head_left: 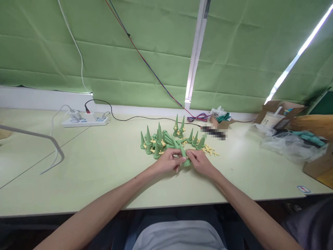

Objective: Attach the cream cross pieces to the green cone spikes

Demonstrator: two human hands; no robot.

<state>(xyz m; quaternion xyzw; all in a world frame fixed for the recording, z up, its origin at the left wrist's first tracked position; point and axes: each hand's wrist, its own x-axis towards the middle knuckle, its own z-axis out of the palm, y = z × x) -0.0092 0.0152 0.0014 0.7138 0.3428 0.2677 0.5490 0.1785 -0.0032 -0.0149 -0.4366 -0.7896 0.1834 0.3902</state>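
Observation:
A green cone-shaped piece (pixel 183 152) is held between my two hands, its wide base toward me and its tip pointing away. My left hand (pixel 170 160) grips it from the left, fingers closed. On the other side, my right hand (pixel 199 160) pinches at the cone near its base. Whether a small yellow part is between the fingers is hidden. Just beyond lie several green cones (pixel 168 138) in a pile. Upright cones (pixel 148 140) with yellow valve-like parts stand at the left, and two more (pixel 176 126) stand behind. Loose yellow parts (pixel 209 150) lie right of my right hand.
A white power strip (pixel 85 121) sits at the back left, with a black cable running right. A small cardboard box (pixel 222 122) stands at the back. Plastic bags (pixel 293 147), a cup (pixel 272 119) and larger boxes occupy the right.

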